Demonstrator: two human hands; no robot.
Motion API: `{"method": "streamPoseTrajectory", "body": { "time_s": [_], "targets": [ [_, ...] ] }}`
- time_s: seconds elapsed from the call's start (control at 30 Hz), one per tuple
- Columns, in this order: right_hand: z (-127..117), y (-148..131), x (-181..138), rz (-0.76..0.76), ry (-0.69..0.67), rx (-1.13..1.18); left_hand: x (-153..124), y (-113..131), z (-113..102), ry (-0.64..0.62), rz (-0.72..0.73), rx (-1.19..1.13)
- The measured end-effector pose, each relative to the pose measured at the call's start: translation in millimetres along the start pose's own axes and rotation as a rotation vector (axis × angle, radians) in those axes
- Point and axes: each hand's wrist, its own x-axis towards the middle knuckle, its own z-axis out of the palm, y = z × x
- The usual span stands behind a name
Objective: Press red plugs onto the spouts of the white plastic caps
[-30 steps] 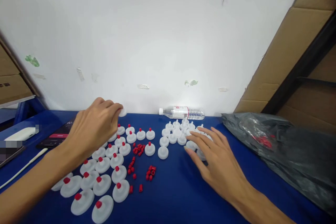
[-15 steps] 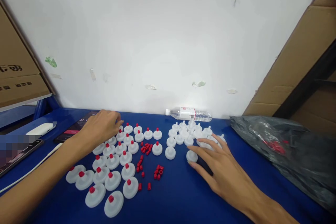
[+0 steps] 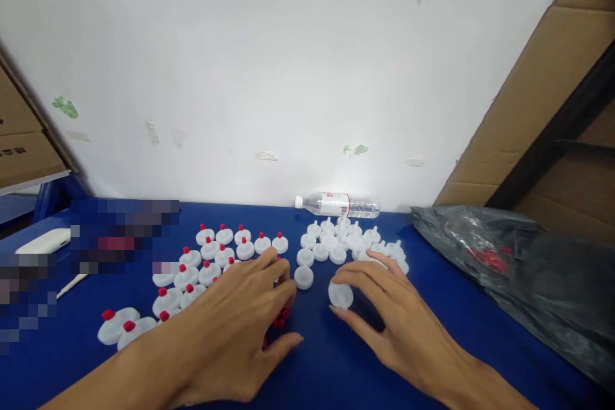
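My right hand (image 3: 396, 311) pinches a white round nozzle lid (image 3: 341, 295) between thumb and fingertips, tilted with its flat side partly toward me. Over the small red caps (image 3: 282, 318) at mid-table hovers my left hand (image 3: 240, 327), its fingers bent and its thumb apart; most of those caps are hidden beneath it. To the left stand many white lids with red tips (image 3: 210, 274), some covered by my left forearm. Uncapped white lids (image 3: 329, 242) cluster behind my right hand, nozzles up.
A clear plastic bottle (image 3: 362, 207) lies against the white wall. A grey plastic bag (image 3: 523, 288) with red pieces in it lies on the right. Cardboard (image 3: 509, 122) leans at the right, and a cardboard box (image 3: 29, 154) stands at the left. A white device (image 3: 43, 241) is at far left.
My left hand has moved right and nearer, from the back of the capped lids to the red caps. My right hand has drawn a lid slightly away from the pile. The view has shifted a little.
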Motion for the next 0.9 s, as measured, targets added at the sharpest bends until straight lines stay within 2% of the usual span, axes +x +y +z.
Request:
{"method": "streamPoseTrajectory", "body": {
  "time_s": [0.13, 0.27, 0.53, 0.67, 0.9],
  "targets": [
    [-2, -5, 0, -0.001, 0.016, 0.078, 0, -3, 7, -0.027, 0.021, 0.059],
    [-5, -10, 0, -0.002, -0.002, 0.11, 4, -3, 11, -0.048, 0.051, -0.002],
    [-4, -13, -1, -0.054, 0.032, 0.188, 8, 4, 5, 0.139, 0.022, -0.26],
    [-5, -13, -2, -0.048, 0.127, 0.139, 9, 4, 11, 0.134, 0.071, -0.29],
    [-6, -20, 3, -0.075, 0.217, 0.12, 7, 6, 21, 0.207, 0.134, -0.334]
  ]
}}
